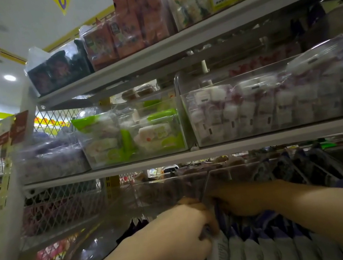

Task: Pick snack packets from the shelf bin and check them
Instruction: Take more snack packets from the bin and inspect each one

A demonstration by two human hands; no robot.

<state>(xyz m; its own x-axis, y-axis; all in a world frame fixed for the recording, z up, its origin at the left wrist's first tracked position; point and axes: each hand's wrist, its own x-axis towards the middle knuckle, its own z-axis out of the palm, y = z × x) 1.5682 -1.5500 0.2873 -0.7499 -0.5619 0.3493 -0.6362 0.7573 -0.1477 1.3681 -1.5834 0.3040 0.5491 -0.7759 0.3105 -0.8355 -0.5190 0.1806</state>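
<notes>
Snack packets [252, 253] stand upright in a row in the near shelf bin [207, 183], long axes vertical, just right of my left hand [180, 238], which pinches 1 top edge. My right hand [238, 202] lies farther in; I cannot tell its grip.

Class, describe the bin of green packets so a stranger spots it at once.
Find the middle shelf. Take the centre clear bin, between purple packets on its left and pink-and-white ones on its right. Only its packets are bright green.
</notes>
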